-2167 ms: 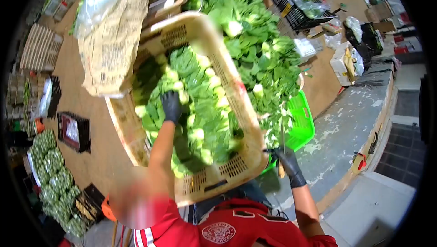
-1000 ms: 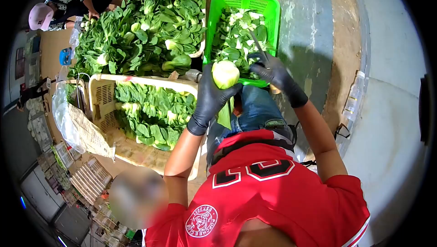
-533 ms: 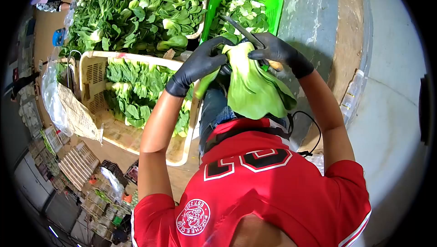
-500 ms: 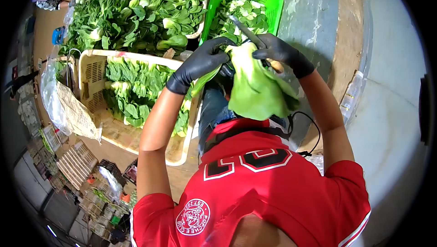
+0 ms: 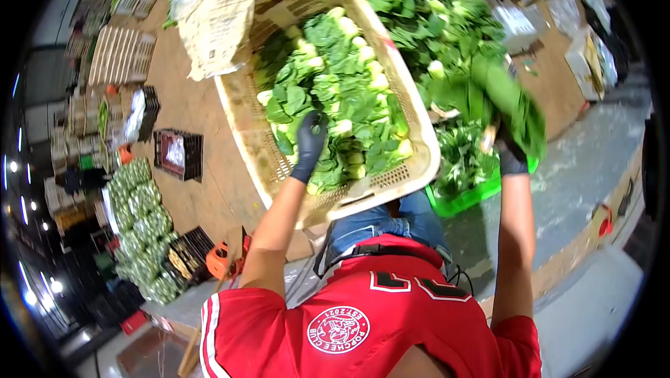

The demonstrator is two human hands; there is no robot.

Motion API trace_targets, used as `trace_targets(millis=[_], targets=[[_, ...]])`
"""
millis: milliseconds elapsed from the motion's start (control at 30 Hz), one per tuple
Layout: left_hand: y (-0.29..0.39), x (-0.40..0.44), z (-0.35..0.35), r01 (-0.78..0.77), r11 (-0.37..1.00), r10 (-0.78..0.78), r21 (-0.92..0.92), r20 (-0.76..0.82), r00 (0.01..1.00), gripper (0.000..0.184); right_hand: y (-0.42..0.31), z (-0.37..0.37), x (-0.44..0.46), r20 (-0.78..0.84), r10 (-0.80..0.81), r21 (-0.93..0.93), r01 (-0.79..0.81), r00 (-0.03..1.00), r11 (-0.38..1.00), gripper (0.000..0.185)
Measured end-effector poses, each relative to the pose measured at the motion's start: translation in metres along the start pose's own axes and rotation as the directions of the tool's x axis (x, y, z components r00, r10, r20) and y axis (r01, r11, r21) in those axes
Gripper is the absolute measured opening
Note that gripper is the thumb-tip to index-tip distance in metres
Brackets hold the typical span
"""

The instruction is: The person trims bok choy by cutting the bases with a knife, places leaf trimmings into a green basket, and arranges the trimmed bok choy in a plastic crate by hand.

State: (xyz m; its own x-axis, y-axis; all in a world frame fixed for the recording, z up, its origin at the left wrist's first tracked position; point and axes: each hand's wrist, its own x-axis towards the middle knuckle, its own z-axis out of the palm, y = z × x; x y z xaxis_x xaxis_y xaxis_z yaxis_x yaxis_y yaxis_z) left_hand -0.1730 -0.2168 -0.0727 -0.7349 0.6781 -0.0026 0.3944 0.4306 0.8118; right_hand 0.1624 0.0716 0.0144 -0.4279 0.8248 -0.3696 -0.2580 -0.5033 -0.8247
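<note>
Left hand (image 5: 311, 142) over crated greens (image 5: 333, 92), right hand (image 5: 513, 153) extended, blurred

This looks like a produce-packing warehouse, with greens (image 5: 324, 88) filling a crate (image 5: 419, 172), a leafy heap (image 5: 408, 15) beside it, filled bags (image 5: 143, 228) piled up and stacked boxes (image 5: 80, 120) around the open floor (image 5: 199, 92).

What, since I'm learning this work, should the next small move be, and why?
Probably lower the blurred leaves by the right hand into the green basket: they overlap that hand in view, and leafy pieces already lie in the basket beside it. The left hand is at the greens in the beige crate.
</note>
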Motion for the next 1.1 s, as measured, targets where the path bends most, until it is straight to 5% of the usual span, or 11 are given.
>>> trace_targets(millis=[67,133,267,433,467,633,700,800,900,1033,1100], targets=[[-0.063,0.019,-0.051,-0.030,0.945,0.060,0.325,-0.083,0.995,0.031,-0.015,0.072,0.076,0.110,0.046,0.248,-0.072,0.993,0.966,0.046],[-0.068,0.049,-0.073,-0.093,0.845,0.119,0.527,-0.016,0.993,0.033,-0.022,0.117,0.127,0.211,0.166,0.026,-0.175,0.963,0.984,0.045],[-0.067,0.140,-0.035,-0.313,0.630,0.229,0.711,0.214,0.949,0.040,0.020,0.180,0.096,0.267,0.098,-0.287,-0.018,0.959,0.958,0.042],[-0.157,0.229,0.066,-0.536,0.507,0.462,0.676,0.312,0.830,0.024,0.063,0.153,0.015,-0.033,0.332,-0.651,-0.273,0.943,0.709,0.033],[-0.155,0.236,0.073,-0.472,0.633,0.340,0.613,0.328,0.881,0.024,0.068,0.140,0.000,-0.065,0.297,-0.651,-0.266,0.953,0.711,0.033],[-0.146,0.234,0.057,-0.564,0.597,0.483,0.571,0.306,0.821,0.028,0.072,0.056,-0.062,-0.292,0.324,-0.529,-0.434,0.900,0.729,0.030],[-0.120,0.219,0.030,-0.496,0.659,0.391,0.565,0.305,0.868,0.039,0.074,0.042,-0.074,-0.279,0.286,-0.501,-0.393,0.917,0.771,0.031],[-0.127,0.202,-0.010,-0.382,0.896,0.340,0.225,0.205,0.918,0.053,0.074,0.040,-0.080,-0.290,0.321,-0.363,-0.413,0.902,0.835,0.028],[-0.073,0.174,-0.043,-0.165,0.977,0.183,-0.138,0.134,0.974,0.057,0.058,0.056,-0.064,-0.142,0.412,-0.539,-0.419,0.900,0.731,0.027],[0.042,0.107,-0.052,0.025,0.773,0.107,-0.634,0.169,0.980,0.063,0.060,0.072,-0.062,-0.020,0.293,-0.603,-0.246,0.956,0.759,0.020],[0.042,0.070,-0.025,0.414,0.494,-0.118,-0.764,0.413,0.903,0.061,0.054,0.068,-0.064,0.045,0.305,-0.613,-0.215,0.951,0.760,0.016]])
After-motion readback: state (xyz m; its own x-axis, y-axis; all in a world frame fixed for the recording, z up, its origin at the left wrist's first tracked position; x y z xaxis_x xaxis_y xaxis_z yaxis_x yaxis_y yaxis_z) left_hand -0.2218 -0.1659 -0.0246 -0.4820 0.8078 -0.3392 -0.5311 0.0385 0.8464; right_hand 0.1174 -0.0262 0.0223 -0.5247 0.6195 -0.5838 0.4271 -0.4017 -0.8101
